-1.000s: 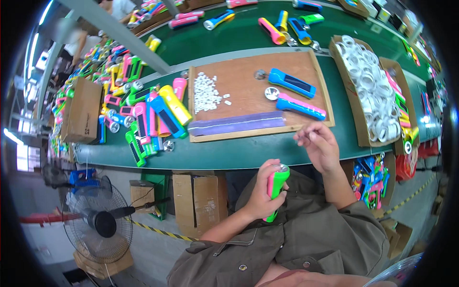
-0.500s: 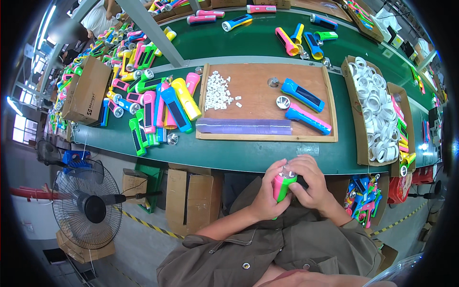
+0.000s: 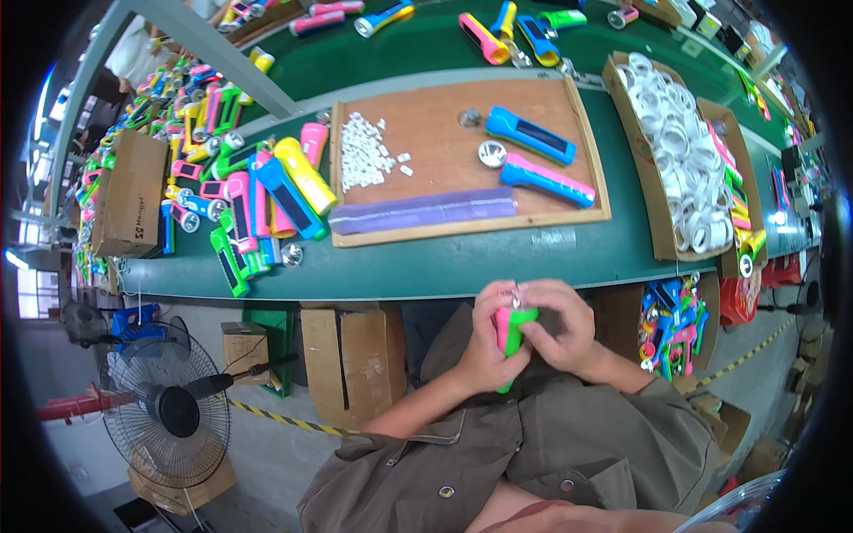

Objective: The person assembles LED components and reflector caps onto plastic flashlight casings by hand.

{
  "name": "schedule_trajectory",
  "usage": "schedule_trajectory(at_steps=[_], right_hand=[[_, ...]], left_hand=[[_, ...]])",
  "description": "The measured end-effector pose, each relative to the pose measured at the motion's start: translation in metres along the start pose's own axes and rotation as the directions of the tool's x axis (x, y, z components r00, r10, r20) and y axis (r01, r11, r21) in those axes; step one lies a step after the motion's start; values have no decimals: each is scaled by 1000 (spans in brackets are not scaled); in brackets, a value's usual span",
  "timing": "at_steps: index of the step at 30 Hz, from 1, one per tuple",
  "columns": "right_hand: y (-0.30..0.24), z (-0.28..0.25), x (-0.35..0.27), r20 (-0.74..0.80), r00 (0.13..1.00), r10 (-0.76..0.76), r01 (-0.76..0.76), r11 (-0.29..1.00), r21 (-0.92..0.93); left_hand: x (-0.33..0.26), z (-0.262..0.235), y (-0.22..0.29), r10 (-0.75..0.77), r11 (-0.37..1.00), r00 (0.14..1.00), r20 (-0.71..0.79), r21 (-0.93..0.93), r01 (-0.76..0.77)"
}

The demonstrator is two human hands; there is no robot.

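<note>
both hands raised close together over the lap, just below the near edge of the green workbench point(image 3: 498, 258). left hand point(image 3: 487, 342) wrapped around a green and pink flashlight body point(image 3: 512, 333), fingers closed on its side, lower green end poking out beneath the palm. right hand point(image 3: 558, 327) cupped over the top and right side of the same flashlight body, fingertips pinched at its upper end where a small pale part shows; too small to tell what that part is. so, both grips closed on the one flashlight body, held upright and clear of the bench.

on the bench straight ahead, a wooden tray point(image 3: 444, 133) holding a heap of small white parts point(image 3: 362, 153) at its left, a purple strip point(image 3: 423, 211) along its near edge, a blue flashlight body point(image 3: 530, 136) and a pink and blue flashlight body point(image 3: 546, 180) lying side by side at its right, with two round silver reflectors point(image 3: 491, 154) near them. left of the tray, a crowded pile of coloured flashlights point(image 3: 258, 195) in yellow, pink, blue and green. right of the tray, a cardboard box of white rings point(image 3: 677, 155). further left, a brown carton point(image 3: 129, 191) on the bench end. down on the floor at lower left, a standing fan point(image 3: 164, 409); under the bench, cardboard boxes point(image 3: 355, 351) and a bin of mixed coloured flashlights point(image 3: 673, 324) at the right
</note>
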State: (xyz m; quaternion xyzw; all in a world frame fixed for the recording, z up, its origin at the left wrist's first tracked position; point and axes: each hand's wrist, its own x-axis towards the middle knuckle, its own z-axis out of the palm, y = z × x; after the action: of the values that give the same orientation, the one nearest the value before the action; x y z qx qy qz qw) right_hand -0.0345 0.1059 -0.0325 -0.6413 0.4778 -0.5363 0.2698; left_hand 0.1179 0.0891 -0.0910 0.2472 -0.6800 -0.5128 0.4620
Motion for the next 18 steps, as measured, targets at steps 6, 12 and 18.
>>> schedule_trajectory(at_steps=[6,12,18], right_hand=[[24,-2,-11,-29,987,158,-150,972,180],[27,-4,-11,-55,991,119,-103,965,240],[29,-12,-12,-84,996,-13,19,998,64]], left_hand=[[11,2,7,-124,992,991,40,-18,125],[18,4,1,-46,999,998,47,-24,47],[15,6,-5,-18,993,993,116,-110,31]])
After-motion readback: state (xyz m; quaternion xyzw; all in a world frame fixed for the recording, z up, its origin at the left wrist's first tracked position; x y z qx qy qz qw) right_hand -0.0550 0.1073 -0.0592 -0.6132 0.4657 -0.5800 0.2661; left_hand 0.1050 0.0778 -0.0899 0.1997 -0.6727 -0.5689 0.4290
